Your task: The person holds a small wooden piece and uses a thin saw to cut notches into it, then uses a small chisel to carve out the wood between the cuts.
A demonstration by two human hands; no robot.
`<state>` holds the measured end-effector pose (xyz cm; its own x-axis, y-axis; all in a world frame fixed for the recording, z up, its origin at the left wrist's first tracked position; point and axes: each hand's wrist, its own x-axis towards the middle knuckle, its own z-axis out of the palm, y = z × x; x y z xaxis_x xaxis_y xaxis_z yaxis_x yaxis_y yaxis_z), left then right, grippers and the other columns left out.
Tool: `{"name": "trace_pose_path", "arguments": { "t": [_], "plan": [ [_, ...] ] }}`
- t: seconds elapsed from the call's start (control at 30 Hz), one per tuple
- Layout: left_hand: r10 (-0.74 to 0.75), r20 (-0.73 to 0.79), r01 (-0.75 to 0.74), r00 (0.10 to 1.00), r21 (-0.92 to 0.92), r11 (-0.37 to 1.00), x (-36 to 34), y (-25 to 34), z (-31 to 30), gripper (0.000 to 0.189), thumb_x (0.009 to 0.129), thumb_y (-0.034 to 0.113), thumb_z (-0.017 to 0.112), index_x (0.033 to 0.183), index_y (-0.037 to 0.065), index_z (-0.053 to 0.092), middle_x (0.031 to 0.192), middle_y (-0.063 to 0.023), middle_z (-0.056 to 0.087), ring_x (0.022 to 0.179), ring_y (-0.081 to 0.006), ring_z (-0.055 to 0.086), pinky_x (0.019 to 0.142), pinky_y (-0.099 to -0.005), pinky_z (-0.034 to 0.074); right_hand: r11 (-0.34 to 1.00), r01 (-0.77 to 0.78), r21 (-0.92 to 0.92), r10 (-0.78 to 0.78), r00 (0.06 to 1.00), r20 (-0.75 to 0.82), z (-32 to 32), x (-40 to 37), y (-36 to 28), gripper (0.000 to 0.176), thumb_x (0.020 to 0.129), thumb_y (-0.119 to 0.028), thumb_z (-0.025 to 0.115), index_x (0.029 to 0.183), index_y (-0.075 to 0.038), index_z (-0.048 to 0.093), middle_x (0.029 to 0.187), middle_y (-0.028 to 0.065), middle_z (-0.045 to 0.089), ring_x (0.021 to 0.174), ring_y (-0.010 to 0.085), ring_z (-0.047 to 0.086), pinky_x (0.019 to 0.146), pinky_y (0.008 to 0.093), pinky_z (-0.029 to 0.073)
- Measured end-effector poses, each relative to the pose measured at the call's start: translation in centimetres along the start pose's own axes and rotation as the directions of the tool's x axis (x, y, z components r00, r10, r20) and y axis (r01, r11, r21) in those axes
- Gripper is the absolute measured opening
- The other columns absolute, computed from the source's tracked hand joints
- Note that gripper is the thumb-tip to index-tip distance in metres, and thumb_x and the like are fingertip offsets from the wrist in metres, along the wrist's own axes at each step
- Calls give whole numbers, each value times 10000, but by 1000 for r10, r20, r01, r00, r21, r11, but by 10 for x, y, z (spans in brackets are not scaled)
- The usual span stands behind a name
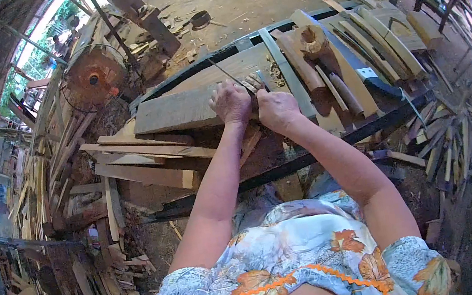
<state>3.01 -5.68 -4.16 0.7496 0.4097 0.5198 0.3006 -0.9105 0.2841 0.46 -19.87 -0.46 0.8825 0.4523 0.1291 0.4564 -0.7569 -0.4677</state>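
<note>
My left hand [232,103] is closed above the right end of a thick grey-brown plank [172,112]. Close beside it, my right hand [277,110] is a fist, knuckles up. What either one grips is hidden by the fingers. A thin dark rod [225,71] slants down from the upper left to the gap between my hands. Just beyond the knuckles lies a small bundle of narrow wood pieces [253,82]. Wood shavings [277,73] lie to the right of it.
Right on the bench are a grey-green strip [286,71], a round wooden block [311,41], a handsaw [367,73] and several wood strips [387,44]. Loose boards [147,172] stick out front left. A large round log end [94,78] stands left. Scrap sticks [460,140] are heaped right.
</note>
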Motion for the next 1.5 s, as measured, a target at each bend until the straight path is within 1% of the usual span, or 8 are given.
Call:
{"name": "trace_pose_path", "arguments": {
  "t": [0.1, 0.3, 0.4, 0.57, 0.67, 1.07, 1.27, 1.5],
  "plan": [
    [-8, 3, 8, 1000, 10, 1000, -3, -1, 4, 190, 789, 219, 511, 876, 86, 615, 970, -116, 614, 953, -317, 562, 841, -467, 391, 1000, 1, -16, 0, 1000, 25, -8, -9, 0, 159, 815, -93, 471, 904, -2, 566, 898, 245, 647, 838, 372, 651, 721, 453, 516],
    [-9, -9, 9, 1000, -7, 1000, -4, 4, -4, 173, 820, 231, 502, 873, 96, 597, 945, -118, 609, 949, -324, 561, 849, -485, 396, 998, -17, -63, 18, 1000, 25, -24, -116, 35, 136, 821, -117, 500, 932, -40, 504, 667, 179, 632, 637, 372, 638, 570, 460, 503],
    [9, -8, -9, 1000, -29, 1000, -4, 1, -3, 188, 809, 228, 504, 886, 92, 608, 957, -115, 610, 953, -313, 556, 844, -477, 390, 998, -64, -8, 64, 997, 38, -31, -123, 37, 128, 856, -159, 511, 897, -38, 525, 679, 216, 610, 680, 405, 618, 624, 492, 480],
    [15, 3, -15, 1000, -7, 1000, -3, 0, -1, 208, 798, 229, 506, 904, 89, 615, 970, -117, 613, 949, -306, 551, 838, -467, 385, 1000, 8, -25, -8, 1000, -6, -7, -32, 16, 101, 806, -81, 501, 865, -13, 547, 819, 222, 649, 798, 387, 647, 703, 461, 509],
    [6, 6, -6, 1000, -3, 1000, -2, -2, 1, 200, 794, 228, 510, 902, 96, 613, 969, -113, 612, 947, -305, 551, 832, -466, 386, 1000, 11, -23, -12, 998, -63, 6, -2, 3, 131, 833, -103, 466, 890, -18, 547, 772, 226, 640, 763, 389, 638, 670, 480, 490],
    [-11, -17, 12, 1000, 11, 1000, -5, 3, -2, 166, 795, 219, 510, 871, 106, 605, 954, -96, 610, 929, -295, 566, 822, -459, 390, 997, -41, -68, 45, 997, 65, -28, -136, 45, 139, 847, -129, 480, 928, -23, 518, 670, 207, 624, 668, 380, 641, 589, 470, 505],
    [14, -21, -14, 1000, 4, 1000, -2, 0, 2, 182, 806, 229, 500, 879, 95, 599, 935, -108, 611, 957, -301, 560, 841, -474, 392, 1000, 29, -11, -29, 1000, -4, -2, -12, 12, 165, 823, -121, 495, 927, -10, 560, 821, 217, 656, 782, 380, 654, 695, 464, 517],
    [-16, 19, 16, 1000, -2, 1000, -2, 2, -1, 201, 805, 236, 500, 895, 89, 603, 964, -121, 603, 969, -320, 550, 843, -477, 390, 999, -36, 36, 36, 999, 15, -13, -46, 13, 127, 822, -117, 502, 904, -33, 552, 806, 233, 651, 775, 396, 651, 691, 482, 510]
  ]
}}
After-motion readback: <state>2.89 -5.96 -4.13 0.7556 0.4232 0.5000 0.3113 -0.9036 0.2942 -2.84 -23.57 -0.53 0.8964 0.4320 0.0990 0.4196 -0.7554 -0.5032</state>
